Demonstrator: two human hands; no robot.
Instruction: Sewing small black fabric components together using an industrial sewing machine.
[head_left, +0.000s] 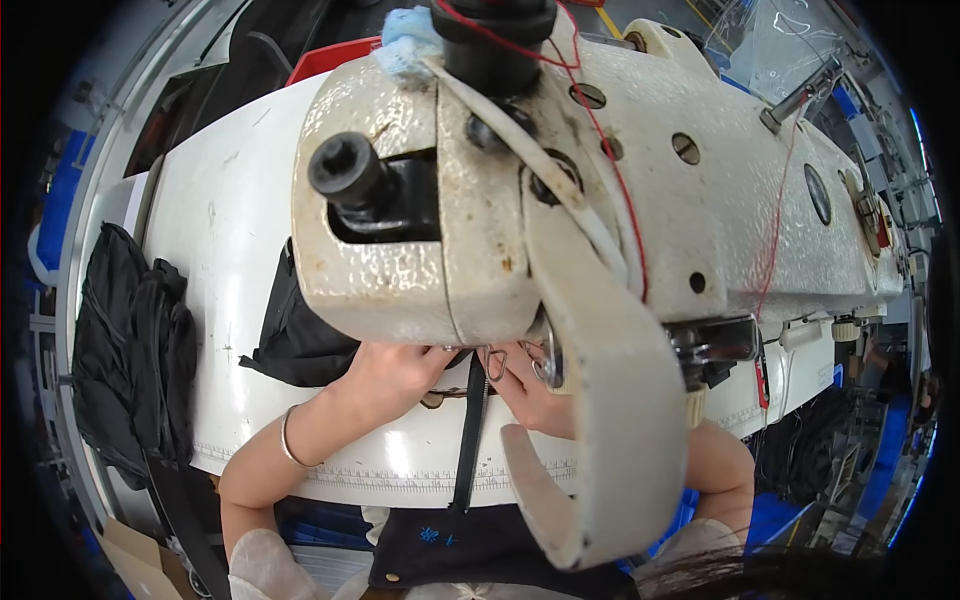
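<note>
Under the white sewing machine head (420, 280), my left hand (400, 380) is closed at the work beside a black zipper strip (468, 450), its fingertips mostly hidden. Opposite it, my right hand (525, 390) has bent fingers near the metal presser parts; what they grip is obscured. The strip hangs down between my hands over the ruler edge of the white table (210, 330). Black fabric (300, 340) lies behind my left hand. A curved pale guard (610, 420) covers part of my right arm, and red thread (625, 210) runs down the machine.
A pile of black cloth (130, 360) lies over the table's left side. A cardboard box (140, 560) is at the lower left, and a red tray (325, 60) sits behind. Dark strands (800, 440) hang at the right, beside blue items.
</note>
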